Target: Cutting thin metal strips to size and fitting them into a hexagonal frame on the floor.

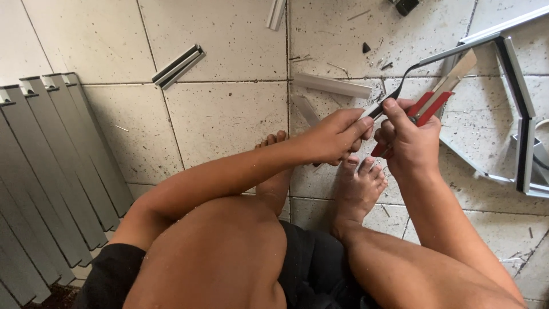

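The person squats barefoot on a pale tiled floor (229, 114), both hands raised just in front of the knees. The right hand (409, 143) is wrapped around the red handles of a cutting tool (426, 106), fingers closed on them, thumb lying along the top; a pale, flat blade or jaw part sticks out up and to the right. The left hand (334, 137) pinches the near end of a thin black rubber strip (400, 80) between thumb and forefinger, right beside the tool's head. The strip arcs upward and runs on along a grey aluminium frame (514, 86) that lies on the floor to the right.

The strip looks light, soft and bendy, since it curves freely under its own weight; it would likely stretch or slip if pulled hard, so a hold close to the working end, as the left hand has it, seems the steadiest. The tool looks rigid and moderately heavy, with smooth handles best taken in a full grip. The frame is stiff, with mitred corners that look sharp.

At the left lies a stack of grey ribbed aluminium profiles (51, 171); short profile offcuts (178, 67) and another pale length (331, 86) are scattered on the tiles among metal shavings. No packages, labels or signs can be seen.
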